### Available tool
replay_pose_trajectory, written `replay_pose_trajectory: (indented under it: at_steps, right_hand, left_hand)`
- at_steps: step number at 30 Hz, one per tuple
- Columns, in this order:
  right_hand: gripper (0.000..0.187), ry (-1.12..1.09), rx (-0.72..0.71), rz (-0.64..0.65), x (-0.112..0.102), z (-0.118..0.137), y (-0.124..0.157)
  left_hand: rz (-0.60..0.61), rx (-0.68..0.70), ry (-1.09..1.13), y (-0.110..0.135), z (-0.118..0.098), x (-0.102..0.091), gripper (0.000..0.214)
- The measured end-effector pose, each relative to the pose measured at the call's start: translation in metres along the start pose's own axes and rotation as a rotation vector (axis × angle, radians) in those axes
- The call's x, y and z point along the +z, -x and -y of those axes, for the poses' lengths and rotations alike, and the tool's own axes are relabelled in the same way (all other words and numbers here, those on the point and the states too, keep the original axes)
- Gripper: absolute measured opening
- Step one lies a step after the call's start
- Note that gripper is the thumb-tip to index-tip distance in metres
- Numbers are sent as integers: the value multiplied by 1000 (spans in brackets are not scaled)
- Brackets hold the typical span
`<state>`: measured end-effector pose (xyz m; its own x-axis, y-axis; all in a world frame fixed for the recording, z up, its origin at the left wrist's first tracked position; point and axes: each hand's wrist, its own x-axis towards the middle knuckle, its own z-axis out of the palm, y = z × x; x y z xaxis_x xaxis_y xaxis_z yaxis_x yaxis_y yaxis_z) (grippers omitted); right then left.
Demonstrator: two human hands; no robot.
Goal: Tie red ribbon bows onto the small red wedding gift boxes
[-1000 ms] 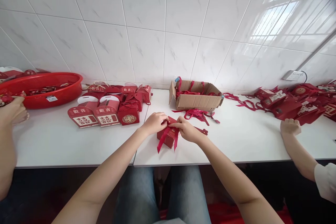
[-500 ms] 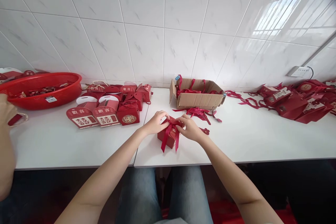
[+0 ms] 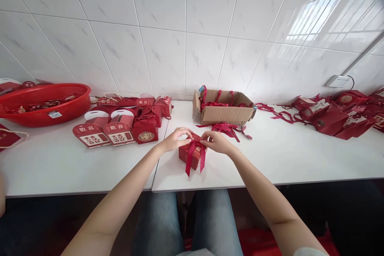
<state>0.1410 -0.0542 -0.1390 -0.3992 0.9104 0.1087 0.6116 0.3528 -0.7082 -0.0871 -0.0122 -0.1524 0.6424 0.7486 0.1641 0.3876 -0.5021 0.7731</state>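
A small red gift box point(image 3: 186, 153) stands on the white table in front of me, its top tied with a dark red ribbon point(image 3: 190, 159) whose two tails hang down the near side. My left hand point(image 3: 176, 140) pinches the bow's loop from the left, thumb and fingertips together. From the right, my right hand point(image 3: 218, 142) pinches the other side of the bow. Just behind the box lies a heap of loose ribbons point(image 3: 225, 129).
A cardboard box point(image 3: 229, 116) of ribbons stands against the tiled wall. Finished-looking red boxes point(image 3: 120, 128) are grouped at left, beside a red plastic basket point(image 3: 75, 102). More red boxes point(image 3: 333, 118) are piled at right. A power strip point(image 3: 337, 81) is on the wall.
My hands stay at the bow, their fingers slightly shifted. At far left, a co-worker's arm has drawn back from the table, and a red box with a cord handle now shows there.
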Motion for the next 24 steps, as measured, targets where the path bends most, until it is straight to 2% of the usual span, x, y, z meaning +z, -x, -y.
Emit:
replay_pose_trajectory:
  at_steps: [5,10,14,24]
  right_hand:
    - [16,-30,-41,13,1,-6,-5]
    - [31,-4,28,58,-2,-7,-12]
    - [32,-1,31,110,-7,-1,-16]
    - [45,-236,89,137,-10,7,-21]
  left_hand:
    - [28,-16,9,-2,5,-3,19]
    - [96,-31,-2,-7,5,-5,12]
    - [98,-68,4,-11,1,-5,15]
    - [138,-78,-22,-16,-4,-6,18]
